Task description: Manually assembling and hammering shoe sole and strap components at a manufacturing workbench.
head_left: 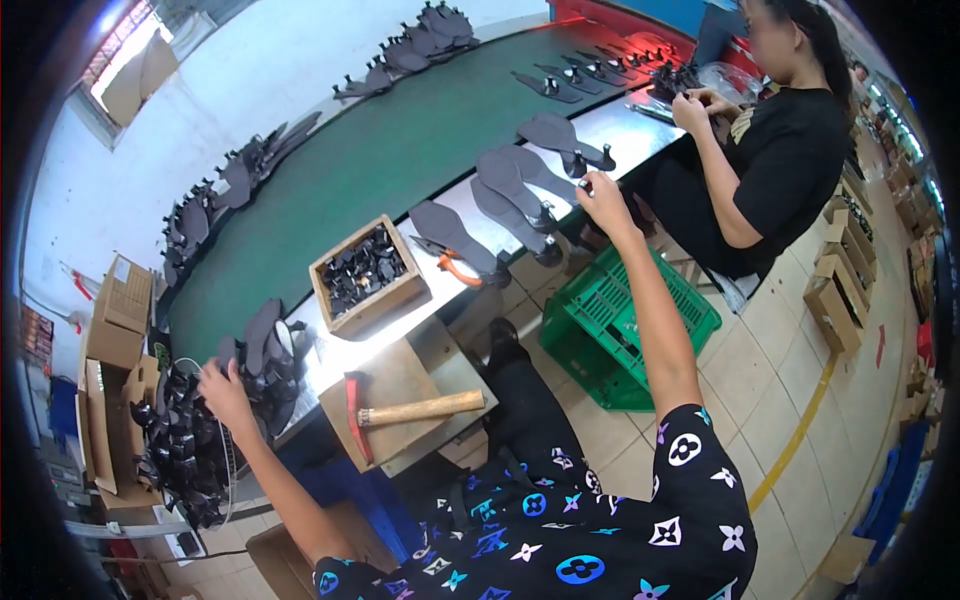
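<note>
My left hand [226, 396] is at a pile of black high-heel pieces [185, 450] on the left, fingers apart and resting at its edge. Dark grey heeled shoe soles [262, 335] lean just beyond it. My right hand [607, 205] reaches far forward and right, fingertips pinched at the heel end of a grey shoe sole [545, 172]. The heel itself is mostly covered by my fingers. More heeled soles lie in a row along the metal bench edge, including one sole [450, 232] beside orange-handled pliers [458, 268].
A wooden box [345, 325] of small black pieces stands on the bench. A hammer [420, 408] lies on a wooden block nearer me. The green belt [370, 170] carries heeled soles. A green crate [610, 340] sits on the floor; a co-worker [770, 150] sits at right.
</note>
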A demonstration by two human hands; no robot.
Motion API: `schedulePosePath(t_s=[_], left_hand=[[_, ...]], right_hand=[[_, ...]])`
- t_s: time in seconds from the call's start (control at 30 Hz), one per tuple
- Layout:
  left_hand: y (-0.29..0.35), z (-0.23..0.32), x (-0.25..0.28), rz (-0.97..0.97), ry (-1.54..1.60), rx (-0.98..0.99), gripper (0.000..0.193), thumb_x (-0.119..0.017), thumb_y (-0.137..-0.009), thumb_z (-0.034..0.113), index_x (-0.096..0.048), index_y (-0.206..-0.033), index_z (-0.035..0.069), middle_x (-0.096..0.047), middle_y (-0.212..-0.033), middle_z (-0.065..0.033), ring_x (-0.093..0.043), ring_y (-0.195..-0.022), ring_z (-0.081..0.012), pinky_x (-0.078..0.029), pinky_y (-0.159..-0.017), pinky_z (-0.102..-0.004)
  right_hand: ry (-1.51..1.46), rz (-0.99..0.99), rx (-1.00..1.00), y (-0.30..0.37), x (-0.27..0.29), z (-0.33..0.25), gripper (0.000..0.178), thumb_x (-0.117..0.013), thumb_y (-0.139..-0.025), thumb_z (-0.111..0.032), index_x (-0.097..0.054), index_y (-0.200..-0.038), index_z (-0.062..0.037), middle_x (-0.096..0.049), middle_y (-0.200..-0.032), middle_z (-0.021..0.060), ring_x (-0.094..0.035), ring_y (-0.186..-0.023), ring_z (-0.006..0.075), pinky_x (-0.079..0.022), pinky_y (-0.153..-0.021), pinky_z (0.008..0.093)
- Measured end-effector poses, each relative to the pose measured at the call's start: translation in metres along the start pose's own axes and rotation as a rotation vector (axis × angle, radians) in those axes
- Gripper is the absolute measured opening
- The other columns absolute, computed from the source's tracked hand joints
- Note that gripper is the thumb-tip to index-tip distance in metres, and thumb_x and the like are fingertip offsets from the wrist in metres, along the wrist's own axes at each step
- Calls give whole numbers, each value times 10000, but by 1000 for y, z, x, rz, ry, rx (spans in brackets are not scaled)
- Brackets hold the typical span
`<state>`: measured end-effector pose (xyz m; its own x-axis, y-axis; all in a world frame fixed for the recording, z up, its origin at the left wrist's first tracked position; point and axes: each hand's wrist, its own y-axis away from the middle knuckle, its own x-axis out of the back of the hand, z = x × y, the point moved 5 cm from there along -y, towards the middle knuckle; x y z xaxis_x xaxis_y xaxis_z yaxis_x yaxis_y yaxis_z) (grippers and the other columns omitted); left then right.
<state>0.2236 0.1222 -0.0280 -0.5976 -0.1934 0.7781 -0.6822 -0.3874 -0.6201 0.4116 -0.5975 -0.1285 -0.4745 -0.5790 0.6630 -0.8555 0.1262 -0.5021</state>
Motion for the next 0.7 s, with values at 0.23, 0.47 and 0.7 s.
schedulePosePath(t_s=[0.23,0.47,0.7], left_hand=[[5,-45,-1,-176,172,-130,250,-636,-893,10,-614,-1142,11,-668,-1011,-227,-641,-960,-398,-504,-823,-439],[27,76,94,-88,239,-325,1066,-835,-720,213,-196,-1543,-14,-318,-1548,-245,-328,-1419,-411,-291,-1159,-459],[113,122,181,-77,876,-310,794,-777,-855,272,-370,-1470,-20,-664,-1257,-190,-715,-1001,-247,-535,-900,-287]], right_hand=[[-1267,-143,-417,7,6,-140,195,-639,-963,-200,-596,-985,-11,-568,-670,24,-553,-523,99,-456,-474,245],[-1713,-581,-320,105,17,-350,236,-580,-1014,-238,-500,-1150,-63,-601,-773,44,-596,-606,122,-497,-548,258],[-1004,-710,430,201,-3,-420,670,-655,-945,-352,-399,-1454,2,-605,-1145,171,-645,-889,241,-522,-822,371]])
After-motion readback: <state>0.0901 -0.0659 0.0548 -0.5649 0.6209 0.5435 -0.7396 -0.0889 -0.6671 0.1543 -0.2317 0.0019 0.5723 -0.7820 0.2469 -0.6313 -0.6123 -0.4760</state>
